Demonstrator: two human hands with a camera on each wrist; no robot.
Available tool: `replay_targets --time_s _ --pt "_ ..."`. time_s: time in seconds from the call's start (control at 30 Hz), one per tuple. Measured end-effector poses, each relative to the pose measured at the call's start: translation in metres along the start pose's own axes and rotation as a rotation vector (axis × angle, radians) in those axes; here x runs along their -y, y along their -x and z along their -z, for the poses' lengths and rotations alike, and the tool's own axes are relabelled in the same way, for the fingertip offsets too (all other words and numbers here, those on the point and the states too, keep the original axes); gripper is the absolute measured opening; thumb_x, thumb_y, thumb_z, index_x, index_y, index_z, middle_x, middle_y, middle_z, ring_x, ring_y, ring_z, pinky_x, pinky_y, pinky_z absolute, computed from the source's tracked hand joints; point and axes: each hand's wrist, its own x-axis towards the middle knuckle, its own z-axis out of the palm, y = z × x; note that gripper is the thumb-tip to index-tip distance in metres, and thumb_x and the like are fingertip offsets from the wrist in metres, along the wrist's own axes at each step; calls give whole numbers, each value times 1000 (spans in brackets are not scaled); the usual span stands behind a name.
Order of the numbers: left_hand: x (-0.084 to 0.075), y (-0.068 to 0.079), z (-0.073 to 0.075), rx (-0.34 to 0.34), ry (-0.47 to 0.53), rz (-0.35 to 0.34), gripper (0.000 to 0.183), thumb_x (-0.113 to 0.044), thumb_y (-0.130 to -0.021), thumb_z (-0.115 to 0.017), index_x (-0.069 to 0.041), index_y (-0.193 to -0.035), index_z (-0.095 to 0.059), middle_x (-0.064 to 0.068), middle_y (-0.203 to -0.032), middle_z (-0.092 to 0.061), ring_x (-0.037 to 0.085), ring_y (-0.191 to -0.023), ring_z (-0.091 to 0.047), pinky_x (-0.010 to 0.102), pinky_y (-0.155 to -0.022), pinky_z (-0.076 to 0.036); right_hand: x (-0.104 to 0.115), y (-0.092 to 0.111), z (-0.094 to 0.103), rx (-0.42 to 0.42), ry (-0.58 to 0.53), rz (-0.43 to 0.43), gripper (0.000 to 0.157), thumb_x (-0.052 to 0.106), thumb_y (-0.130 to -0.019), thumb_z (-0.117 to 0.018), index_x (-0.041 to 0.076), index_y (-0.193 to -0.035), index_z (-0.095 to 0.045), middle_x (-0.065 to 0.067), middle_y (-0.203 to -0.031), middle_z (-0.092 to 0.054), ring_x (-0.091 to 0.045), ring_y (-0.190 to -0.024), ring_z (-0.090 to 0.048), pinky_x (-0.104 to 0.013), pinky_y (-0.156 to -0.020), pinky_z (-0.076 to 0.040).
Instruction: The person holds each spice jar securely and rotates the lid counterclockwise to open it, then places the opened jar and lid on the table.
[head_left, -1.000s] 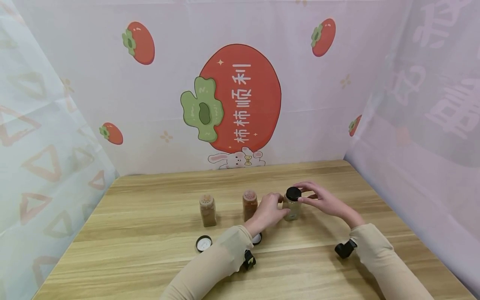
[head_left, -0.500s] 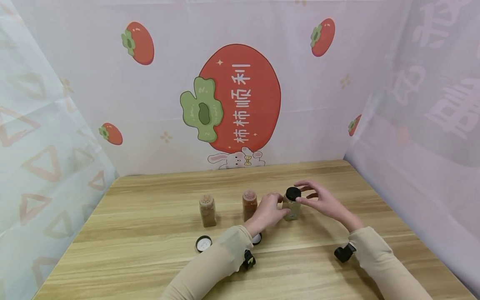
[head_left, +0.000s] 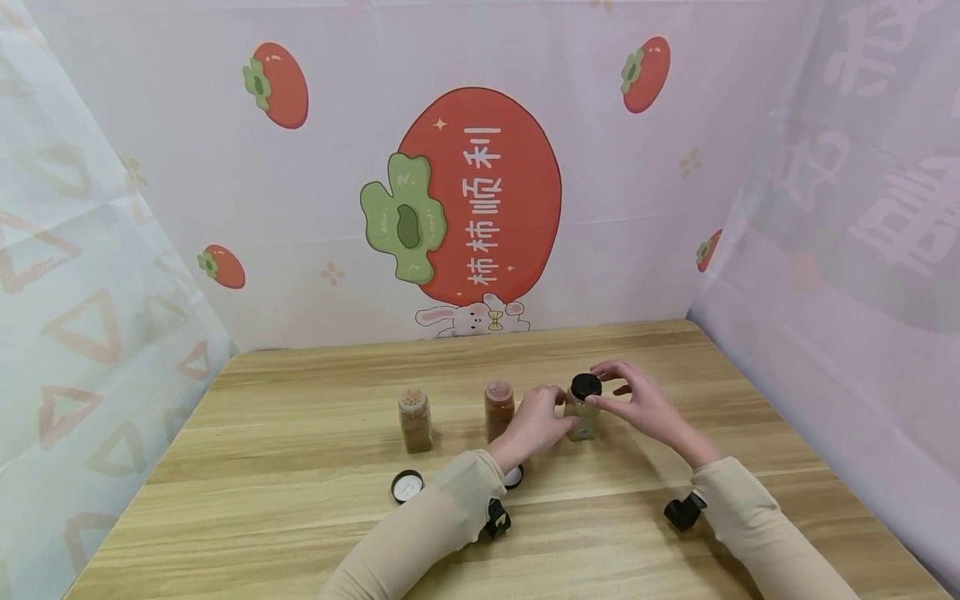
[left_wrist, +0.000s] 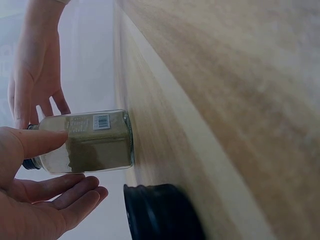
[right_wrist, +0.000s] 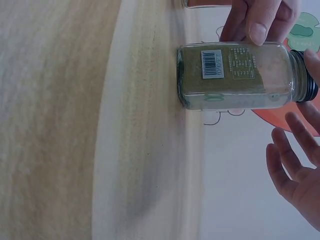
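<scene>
A square glass spice jar (head_left: 582,425) with a black screw lid (head_left: 586,386) stands upright on the table. My left hand (head_left: 534,427) holds its body from the left, thumb along the glass near the barcode label in the left wrist view. My right hand (head_left: 639,403) pinches the lid at its rim, thumb and index finger on it, the other fingers spread in the right wrist view. Greenish-brown powder (left_wrist: 95,155) partly fills the jar. Left of it stand two lidless spice jars with perforated tops, one reddish (head_left: 498,410) and one tan (head_left: 416,422).
A black lid with white inside (head_left: 408,487) lies upturned before the tan jar. Another upturned lid (head_left: 513,477) is partly hidden by my left forearm. The wooden table (head_left: 300,467) meets a printed cloth backdrop (head_left: 337,167) at its back edge.
My right hand has turned slightly around the lid, its thumb shifting left along the front and its wrist moving a little left. The left hand and jar have stayed in place.
</scene>
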Motion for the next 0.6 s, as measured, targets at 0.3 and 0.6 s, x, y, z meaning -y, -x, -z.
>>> replay_targets --time_s 0.3,0.6 --pt "1 0 0 0 5 4 36 -23 -83 -73 -3 -111 -65 10 -112 -66 21 -105 -61 30 -87 -52 0 -2 5 82 -45 46 40 14 -86 -70 5 -123 -57 -11 -122 -57 -27 -107 -57 -47 -79 -54" --pt "2 -1 -1 -8 -4 -19 35 -23 -83 -73 -3 -109 -65 11 -110 -66 21 -103 -61 29 -85 -52 -7 -6 13 197 -86 72 39 14 -91 -63 8 -128 -54 -11 -129 -53 -27 -113 -54 -47 -84 -53"
